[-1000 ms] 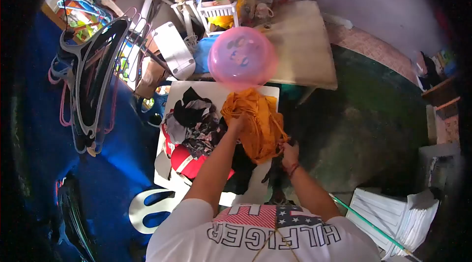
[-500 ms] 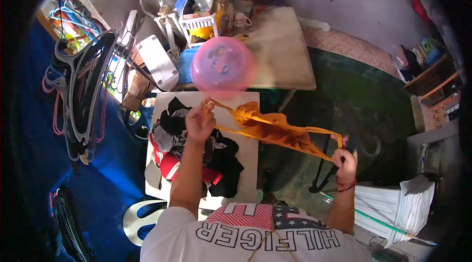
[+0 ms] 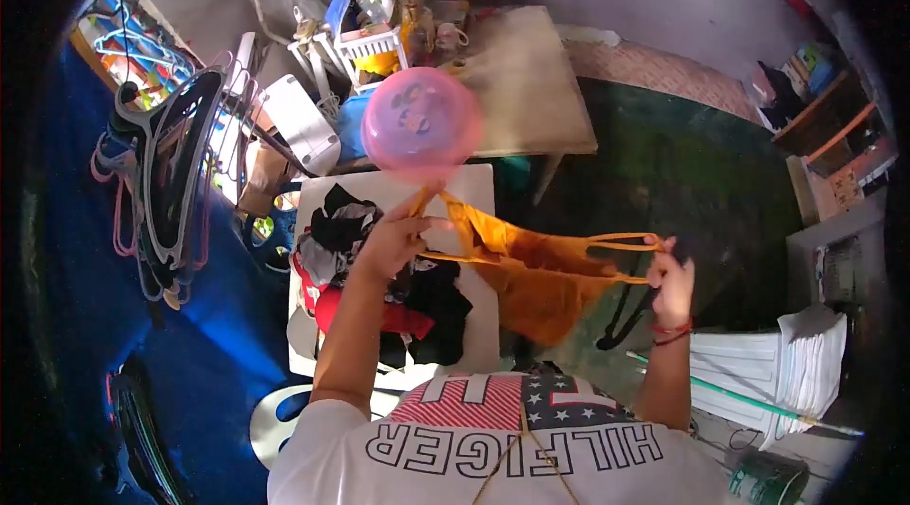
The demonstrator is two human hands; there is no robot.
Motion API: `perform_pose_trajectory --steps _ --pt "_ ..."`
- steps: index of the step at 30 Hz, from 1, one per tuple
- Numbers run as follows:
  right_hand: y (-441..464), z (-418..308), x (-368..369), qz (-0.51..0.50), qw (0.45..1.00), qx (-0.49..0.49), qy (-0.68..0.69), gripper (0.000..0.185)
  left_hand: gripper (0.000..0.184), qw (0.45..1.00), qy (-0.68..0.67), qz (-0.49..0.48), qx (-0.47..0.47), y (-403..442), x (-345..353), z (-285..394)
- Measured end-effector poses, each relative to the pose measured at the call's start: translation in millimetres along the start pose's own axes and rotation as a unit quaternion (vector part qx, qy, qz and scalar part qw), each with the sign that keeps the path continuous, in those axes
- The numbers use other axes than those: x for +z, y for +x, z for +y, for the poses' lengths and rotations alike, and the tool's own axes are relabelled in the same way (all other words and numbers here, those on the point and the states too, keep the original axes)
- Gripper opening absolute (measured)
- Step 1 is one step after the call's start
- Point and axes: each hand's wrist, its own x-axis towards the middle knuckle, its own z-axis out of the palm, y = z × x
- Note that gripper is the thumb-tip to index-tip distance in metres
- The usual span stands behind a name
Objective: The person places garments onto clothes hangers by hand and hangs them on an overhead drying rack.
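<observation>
A mustard-orange strappy top (image 3: 545, 292) is stretched in the air between my two hands, its body hanging down in the middle. My left hand (image 3: 403, 241) is closed on the straps at one end, above a heap of clothes. At the other end, my right hand (image 3: 671, 282), with a red bracelet on the wrist, grips the remaining straps. Below my left arm, black clothes (image 3: 444, 320) and a red garment (image 3: 403, 317) lie heaped with grey and patterned pieces on a white surface (image 3: 474, 184).
A pink translucent basin (image 3: 422, 121) sits just beyond my left hand, near a wooden table (image 3: 531, 78) with a white basket (image 3: 376, 50). Hangers (image 3: 175, 173) hang at the left. Stacked white plastic furniture (image 3: 758, 372) and a green pole (image 3: 739, 391) are at the right.
The orange top has opened out and hangs lower, its body now spread between the straps. My left hand has shifted slightly right and down. The view has shifted a little.
</observation>
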Motion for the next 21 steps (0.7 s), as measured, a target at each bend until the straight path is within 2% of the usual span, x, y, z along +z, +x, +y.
perform_pose_trajectory --steps 2,5,7,8,11,12,15,16,19,21 --pt "-13.5 -27.9 -4.8 -0.013 0.997 -0.070 -0.002 0.025 0.058 0.993 -0.109 -0.001 -0.050 7.0 -7.8 38.2" --pt "-41.7 -62.1 -3.4 -0.084 0.984 -0.115 -0.105 0.018 0.041 0.956 -0.207 -0.032 -0.207 22.7 -11.5 63.4" --pt "-50.0 -91.8 -8.2 -0.180 0.921 -0.130 -0.321 0.012 0.030 0.892 -0.317 -0.020 -0.323 37.3 -4.5 51.1" --pt "-58.1 -105.9 -0.6 -0.200 0.888 -0.168 -0.379 0.009 0.028 0.928 -0.233 -0.040 -0.288 48.1 -0.9 49.7" --pt "-68.3 -127.7 7.9 -0.334 0.823 -0.170 -0.427 0.011 0.028 0.951 -0.172 -0.047 -0.253 76.6 4.2 77.7" --pt "-66.6 -129.2 10.3 -0.370 0.801 -0.207 -0.423 0.013 0.030 0.953 -0.176 -0.058 -0.237 84.7 6.3 81.1" --pt "-64.0 -135.2 13.9 -0.420 0.768 -0.222 -0.430 0.016 0.031 0.967 -0.182 -0.071 -0.165 97.0 10.3 111.1" --pt "-64.8 -136.1 14.5 -0.413 0.780 -0.199 -0.425 0.017 0.032 0.968 -0.141 -0.086 -0.190 99.0 11.9 117.2" --pt "-66.8 -139.8 14.3 -0.397 0.805 -0.147 -0.416 0.018 0.034 0.978 -0.085 -0.102 -0.158 97.6 7.8 144.5" --pt "-71.4 -146.0 7.0 -0.390 0.810 -0.129 -0.418 0.020 0.036 0.985 -0.049 -0.086 -0.143 91.5 4.6 136.6"
